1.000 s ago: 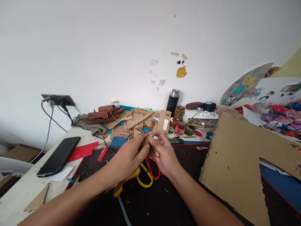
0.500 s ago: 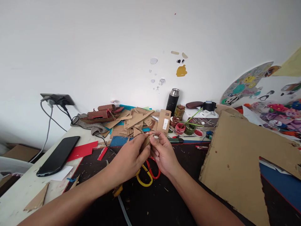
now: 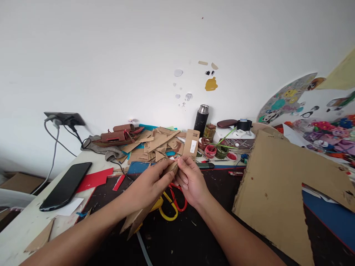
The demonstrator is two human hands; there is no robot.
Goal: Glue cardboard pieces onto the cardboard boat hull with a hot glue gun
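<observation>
Both hands meet over the middle of the dark work mat (image 3: pixel 194 240). My left hand (image 3: pixel 148 184) is closed around a long strip of brown cardboard (image 3: pixel 138 220); the strip runs from the fingertips down under the palm and sticks out below the wrist. My right hand (image 3: pixel 191 181) pinches the strip's upper end with thumb and fingers. Directly beneath the hands lie yellow-handled scissors (image 3: pixel 168 210) and red-handled scissors (image 3: pixel 180 201).
A large notched cardboard sheet (image 3: pixel 277 192) covers the right side. Behind the hands sit a pile of cardboard offcuts (image 3: pixel 155 144), a brown model boat (image 3: pixel 116 136), a black flask (image 3: pixel 201 120) and paint pots (image 3: pixel 219 151). A black phone (image 3: pixel 66 184) and red paper (image 3: pixel 94 178) lie at left.
The cardboard strip has been drawn out and its lower end now shows below my left wrist. Both hands shifted slightly left; the view turned a little.
</observation>
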